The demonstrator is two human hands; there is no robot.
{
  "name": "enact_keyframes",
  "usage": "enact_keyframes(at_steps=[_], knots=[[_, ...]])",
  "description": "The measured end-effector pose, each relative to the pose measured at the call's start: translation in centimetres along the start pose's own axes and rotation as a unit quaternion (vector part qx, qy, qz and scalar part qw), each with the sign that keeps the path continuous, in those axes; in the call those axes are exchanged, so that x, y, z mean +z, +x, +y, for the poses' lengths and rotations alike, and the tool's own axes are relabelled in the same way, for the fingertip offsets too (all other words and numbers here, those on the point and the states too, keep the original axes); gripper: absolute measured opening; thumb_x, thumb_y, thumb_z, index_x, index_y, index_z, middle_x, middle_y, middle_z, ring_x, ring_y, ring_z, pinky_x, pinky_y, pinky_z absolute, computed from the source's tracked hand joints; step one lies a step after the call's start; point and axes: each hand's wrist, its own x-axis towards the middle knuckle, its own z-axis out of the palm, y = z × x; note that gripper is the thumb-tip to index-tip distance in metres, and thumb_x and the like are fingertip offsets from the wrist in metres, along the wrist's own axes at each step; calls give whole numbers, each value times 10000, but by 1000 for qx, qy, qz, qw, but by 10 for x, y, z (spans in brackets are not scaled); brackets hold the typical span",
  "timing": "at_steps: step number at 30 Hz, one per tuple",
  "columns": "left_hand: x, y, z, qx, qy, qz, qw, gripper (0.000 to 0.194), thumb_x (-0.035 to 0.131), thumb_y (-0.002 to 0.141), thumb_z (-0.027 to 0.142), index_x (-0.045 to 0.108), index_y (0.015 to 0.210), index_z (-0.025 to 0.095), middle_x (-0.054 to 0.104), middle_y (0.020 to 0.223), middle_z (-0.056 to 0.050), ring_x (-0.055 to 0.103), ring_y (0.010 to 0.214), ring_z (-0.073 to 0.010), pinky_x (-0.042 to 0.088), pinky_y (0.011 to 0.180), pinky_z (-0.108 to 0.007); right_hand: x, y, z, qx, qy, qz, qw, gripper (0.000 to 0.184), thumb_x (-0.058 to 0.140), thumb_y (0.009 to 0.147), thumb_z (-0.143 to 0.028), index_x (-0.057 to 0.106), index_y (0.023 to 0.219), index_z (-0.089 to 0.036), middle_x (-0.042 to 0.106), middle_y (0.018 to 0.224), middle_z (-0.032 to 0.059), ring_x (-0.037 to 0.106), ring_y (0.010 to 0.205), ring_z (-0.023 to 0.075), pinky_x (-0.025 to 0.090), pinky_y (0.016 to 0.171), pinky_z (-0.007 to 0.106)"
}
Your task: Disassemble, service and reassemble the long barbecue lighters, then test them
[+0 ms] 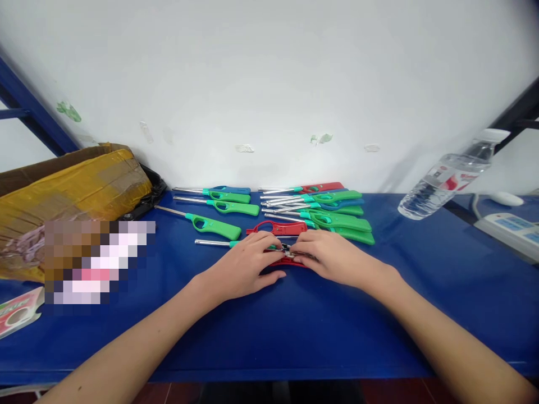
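Between my hands lies a red-handled gas lighter [275, 260], its handle open with small metal and black inner parts showing. Its silver barrel [210, 242] sticks out to the left. My left hand [248, 264] is closed on the lighter near the teal collar, fingertips at the inner parts and thumb stretched below. My right hand [337, 255] pinches the handle end from the other side; its fingertips partly hide what they hold. Just behind my fingers rests a loose red handle half [288, 228], hollow side showing.
Several green and blue lighters [217, 226] lie at the back left. A stack of green, blue and red lighters [341, 220] is behind my right hand. A taped carton [76, 193] stands left; a water bottle [446, 179] and a white device [509, 227] are right.
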Motion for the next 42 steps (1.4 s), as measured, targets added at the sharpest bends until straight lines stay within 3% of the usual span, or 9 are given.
enact_keyframes(at_steps=[9,42], knots=[[5,0,-8,-22,12,26,999,227,481,990,248,681,1082,193,620,1124,-96,549,1095,-232,470,967,-414,1,1,0,-5,-9,-1,1000,235,511,965,-320,703,952,-187,673,895,73,627,825,202,441,741,312],[9,3,-14,-12,11,7,1000,184,545,961,222,715,1025,193,641,1092,-80,552,1091,-230,465,955,-387,3,1,-5,-45,-10,10,999,230,503,971,-242,718,909,-190,693,883,54,632,839,195,443,775,327]])
